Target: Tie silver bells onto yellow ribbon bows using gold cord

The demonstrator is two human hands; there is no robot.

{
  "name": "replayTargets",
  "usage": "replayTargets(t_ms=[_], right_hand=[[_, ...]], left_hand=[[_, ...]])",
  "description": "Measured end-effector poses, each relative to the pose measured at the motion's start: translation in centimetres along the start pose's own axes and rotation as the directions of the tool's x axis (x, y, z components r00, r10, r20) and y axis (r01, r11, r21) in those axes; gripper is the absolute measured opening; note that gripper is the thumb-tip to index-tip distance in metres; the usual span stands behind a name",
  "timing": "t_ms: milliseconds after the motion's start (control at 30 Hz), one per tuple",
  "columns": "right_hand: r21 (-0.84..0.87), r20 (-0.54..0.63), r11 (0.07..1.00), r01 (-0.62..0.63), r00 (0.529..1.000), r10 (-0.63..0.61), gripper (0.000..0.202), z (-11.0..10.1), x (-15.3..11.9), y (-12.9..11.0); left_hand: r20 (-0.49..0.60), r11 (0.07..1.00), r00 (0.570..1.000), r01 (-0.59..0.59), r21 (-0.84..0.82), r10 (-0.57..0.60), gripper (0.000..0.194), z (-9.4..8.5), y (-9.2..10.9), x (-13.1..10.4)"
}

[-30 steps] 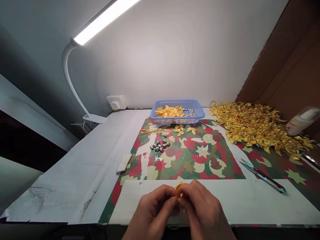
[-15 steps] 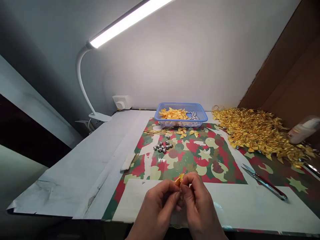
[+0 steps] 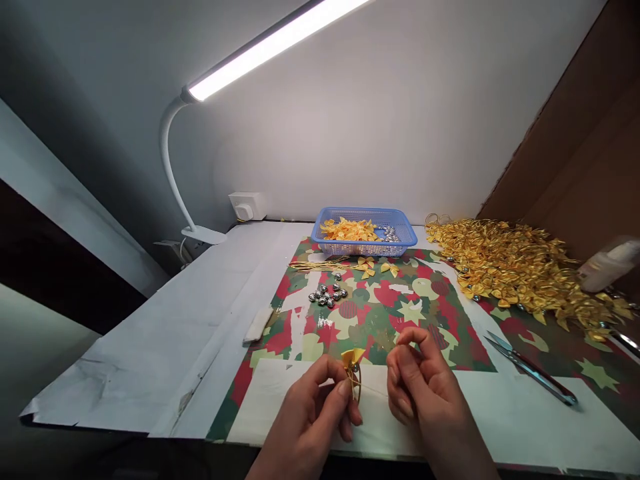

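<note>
At the front of the table, my left hand [image 3: 315,407] pinches a gold bow [image 3: 353,359] with a small silver bell below its knot and a looped gold cord hanging down. A thin cord end stretches from the bow toward my right hand [image 3: 425,383], whose fingers are closed on it, a little to the right. Beyond the hands, several silver bells [image 3: 328,295] lie on the patterned sheet [image 3: 370,320]. Two loose gold bows [image 3: 389,269] and a bundle of gold cords [image 3: 317,265] rest behind them.
A blue basket [image 3: 364,248] holds yellow bows and silver bells. At the right are a big heap of gold bows [image 3: 515,267], scissors [image 3: 535,373] and a bottle [image 3: 607,265]. A white lamp [image 3: 203,234] and a white block [image 3: 258,325] stand left.
My right hand has moved right, away from my left hand, drawing out the thin cord. The bow, bell and cord loop now show between the hands.
</note>
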State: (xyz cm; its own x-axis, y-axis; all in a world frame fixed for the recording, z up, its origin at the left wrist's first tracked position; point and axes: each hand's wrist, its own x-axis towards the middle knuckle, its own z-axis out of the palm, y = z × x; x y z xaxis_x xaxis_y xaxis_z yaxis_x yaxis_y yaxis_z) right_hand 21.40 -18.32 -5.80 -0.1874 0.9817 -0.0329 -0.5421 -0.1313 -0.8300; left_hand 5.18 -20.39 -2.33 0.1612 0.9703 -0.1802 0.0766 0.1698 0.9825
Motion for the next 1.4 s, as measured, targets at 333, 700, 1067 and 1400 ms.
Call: replayTargets(t_ms=[333,700,1067,1400], right_hand=[[-0.772,0.273,0.548,0.322,0.947,-0.171,0.016,0.3,-1.0,-0.4],[-0.841,0.292,0.361,0.402,0.900,-0.322,0.021,0.8,-1.2,0.0],[-0.877,0.360,0.155,0.455,0.835,-0.415,0.020,1.0,-1.3,0.2],[-0.874,0.372,0.172,0.454,0.855,-0.362,0.020,0.2,-1.2,0.8]], left_hand=[[0.023,0.996,1.000,0.011,-0.092,-0.009,0.022,0.3,0.5,-0.4],[-0.008,0.999,1.000,-0.027,0.036,0.027,0.026,0.3,0.3,0.1],[-0.036,0.997,0.999,-0.032,0.073,0.035,0.027,0.7,1.1,-0.9],[0.049,0.961,0.987,0.161,-0.224,-0.154,0.030,-0.1,0.7,-0.8]])
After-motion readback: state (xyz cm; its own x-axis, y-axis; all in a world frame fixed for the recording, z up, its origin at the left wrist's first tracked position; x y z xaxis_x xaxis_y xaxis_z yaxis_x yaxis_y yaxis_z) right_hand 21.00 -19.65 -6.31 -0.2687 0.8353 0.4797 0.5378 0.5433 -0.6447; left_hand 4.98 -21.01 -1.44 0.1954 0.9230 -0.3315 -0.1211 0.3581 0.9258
